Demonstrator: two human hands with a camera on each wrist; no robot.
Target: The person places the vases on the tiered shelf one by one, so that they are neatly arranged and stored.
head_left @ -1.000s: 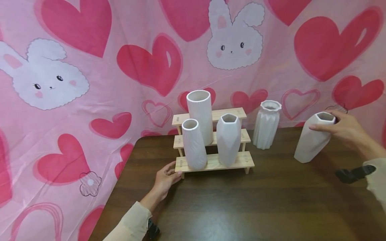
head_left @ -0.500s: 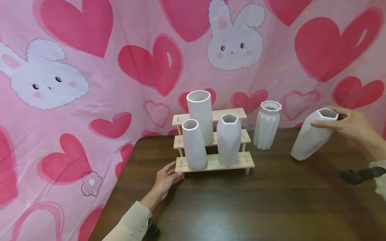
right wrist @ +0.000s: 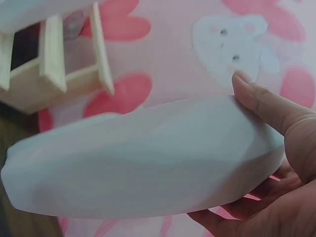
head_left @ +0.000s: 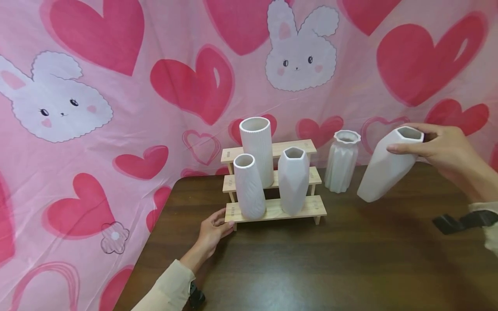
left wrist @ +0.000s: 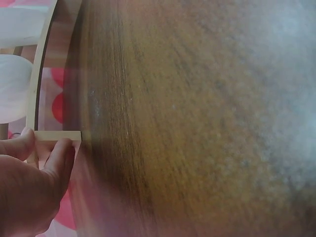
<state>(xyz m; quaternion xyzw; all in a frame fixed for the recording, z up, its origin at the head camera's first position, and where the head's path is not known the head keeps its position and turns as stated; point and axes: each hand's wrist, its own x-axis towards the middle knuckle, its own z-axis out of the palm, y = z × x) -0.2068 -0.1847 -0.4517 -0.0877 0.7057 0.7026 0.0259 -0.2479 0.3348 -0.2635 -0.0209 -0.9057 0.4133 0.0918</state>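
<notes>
Thumb and fingers of my right hand grip a white faceted vase near its mouth; I see it tilted over the tabletop, beside the fluted vase. My left hand pinches the front corner of the wooden stand.

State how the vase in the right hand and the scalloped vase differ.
The faceted vase tilts in the right hand; the scalloped vase stands upright on the table. The faceted vase has an angular mouth; the scalloped vase has a wavy rim. Both are white.
</notes>
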